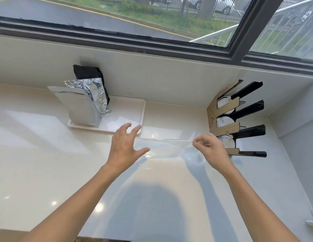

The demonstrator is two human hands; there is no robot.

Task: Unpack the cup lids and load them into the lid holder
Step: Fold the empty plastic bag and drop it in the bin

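Observation:
A clear plastic bag (162, 147), seemingly empty, hangs above the cream counter (47, 154) in front of me. My right hand (211, 151) pinches its upper right edge between thumb and fingertips. My left hand (125, 145) hovers at the bag's left end with fingers spread, holding nothing. The lid holder (227, 126), a cardboard and black rack with three slots, stands in the right corner just beyond my right hand. White cup lids (224, 121) sit in each slot.
A white tray (124, 126) behind my left hand carries silver foil pouches (82, 105) and a black bag (89, 72). A window sill and wall run along the back. A grey wall closes the right side.

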